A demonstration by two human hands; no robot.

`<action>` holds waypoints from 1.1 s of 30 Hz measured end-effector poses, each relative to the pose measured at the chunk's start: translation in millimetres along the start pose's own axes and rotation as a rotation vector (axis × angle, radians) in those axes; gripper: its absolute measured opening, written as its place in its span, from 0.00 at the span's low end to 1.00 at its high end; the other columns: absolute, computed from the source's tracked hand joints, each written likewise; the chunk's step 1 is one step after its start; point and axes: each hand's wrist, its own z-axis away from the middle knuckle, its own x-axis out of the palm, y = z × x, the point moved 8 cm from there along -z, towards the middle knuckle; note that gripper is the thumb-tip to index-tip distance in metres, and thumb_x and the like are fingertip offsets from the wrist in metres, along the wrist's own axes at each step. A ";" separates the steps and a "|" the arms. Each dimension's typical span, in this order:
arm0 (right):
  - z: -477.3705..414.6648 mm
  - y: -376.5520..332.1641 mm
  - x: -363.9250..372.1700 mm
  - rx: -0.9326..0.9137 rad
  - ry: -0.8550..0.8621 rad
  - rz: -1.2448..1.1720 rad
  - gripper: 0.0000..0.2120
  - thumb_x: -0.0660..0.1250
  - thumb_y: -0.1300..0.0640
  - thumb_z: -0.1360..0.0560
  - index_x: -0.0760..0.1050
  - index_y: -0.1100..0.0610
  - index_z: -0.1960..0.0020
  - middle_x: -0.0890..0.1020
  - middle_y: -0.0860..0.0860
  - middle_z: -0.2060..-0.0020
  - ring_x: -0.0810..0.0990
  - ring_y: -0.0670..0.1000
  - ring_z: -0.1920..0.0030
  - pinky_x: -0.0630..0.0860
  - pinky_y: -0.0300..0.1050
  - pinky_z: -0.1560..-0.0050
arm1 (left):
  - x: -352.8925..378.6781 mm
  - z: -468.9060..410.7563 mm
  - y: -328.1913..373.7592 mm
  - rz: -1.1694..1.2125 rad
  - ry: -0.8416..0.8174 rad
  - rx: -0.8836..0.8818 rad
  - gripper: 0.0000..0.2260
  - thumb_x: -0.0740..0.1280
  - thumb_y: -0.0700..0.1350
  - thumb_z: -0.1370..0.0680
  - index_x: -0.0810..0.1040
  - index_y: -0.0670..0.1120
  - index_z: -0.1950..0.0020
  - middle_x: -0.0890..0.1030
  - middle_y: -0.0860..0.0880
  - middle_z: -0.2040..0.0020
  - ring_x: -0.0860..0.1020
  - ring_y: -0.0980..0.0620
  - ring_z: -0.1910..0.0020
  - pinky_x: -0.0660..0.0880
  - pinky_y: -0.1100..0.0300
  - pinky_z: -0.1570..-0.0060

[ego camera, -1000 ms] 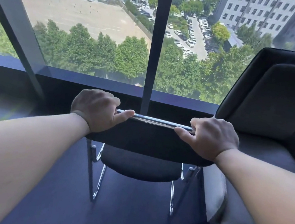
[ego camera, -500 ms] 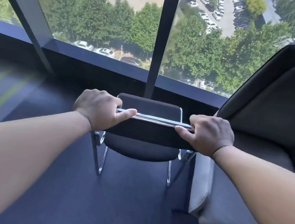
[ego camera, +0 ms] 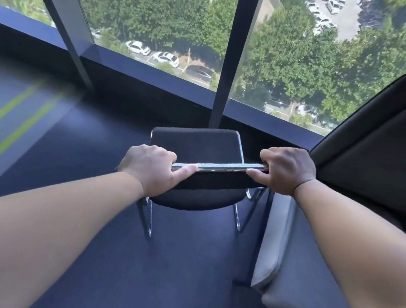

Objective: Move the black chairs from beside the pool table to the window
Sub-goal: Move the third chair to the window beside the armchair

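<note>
The left hand [ego camera: 148, 169] is curled over the left end of the chrome top rail [ego camera: 221, 167] of a black chair [ego camera: 198, 142]. The knuckles are up and the thumb lies flat along the near side of the rail, pointing toward three o'clock. The right hand [ego camera: 285, 169] grips the rail's right end in the same way, with fingers wrapped over the far side and the thumb pointing toward nine o'clock. Both hands are closed around the bar, with a bare stretch of chrome between them.

The chair's padded backrest hangs just under the rail, at six o'clock from the knuckles. Its seat shows beyond the rail at twelve o'clock, facing the window [ego camera: 163, 17]. Thin chrome legs reach down to the dark blue floor [ego camera: 166, 279]. One black chair is in view, held by two hands.

At three o'clock from the right hand, just beside the chair, stands one larger armchair [ego camera: 379, 152] with a dark shell and a grey cushion. At twelve o'clock a dark window post [ego camera: 236, 54] rises just behind the seat, with trees and parked cars beyond the glass. At nine o'clock, two green stripes [ego camera: 5, 121] run across the floor.
</note>
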 end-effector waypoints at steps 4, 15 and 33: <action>-32.5 18.6 9.0 -0.135 -0.191 0.017 0.33 0.41 0.24 0.30 0.68 0.50 0.62 0.73 0.44 0.66 0.74 0.53 0.63 0.68 0.46 0.67 | 7.5 -1.2 11.7 -0.022 -0.095 -0.053 0.35 0.35 0.76 0.30 0.70 0.51 0.65 0.72 0.56 0.66 0.71 0.49 0.63 0.62 0.53 0.65; 13.0 38.4 17.4 0.645 -0.431 -0.371 0.54 0.59 0.20 0.34 0.51 0.50 0.19 0.44 0.51 0.19 0.38 0.53 0.20 0.43 0.57 0.23 | 30.3 -8.6 13.7 0.527 -0.529 -0.129 0.31 0.49 0.79 0.31 0.75 0.64 0.39 0.78 0.62 0.44 0.76 0.55 0.43 0.71 0.53 0.42; 2.6 7.5 48.6 1.445 0.145 -1.836 0.39 0.67 0.70 0.22 0.49 0.52 0.20 0.76 0.62 0.39 0.82 0.61 0.48 0.83 0.62 0.58 | 34.0 -42.8 41.7 0.802 -0.656 -0.017 0.20 0.61 0.66 0.22 0.72 0.67 0.31 0.78 0.64 0.38 0.75 0.60 0.38 0.68 0.63 0.37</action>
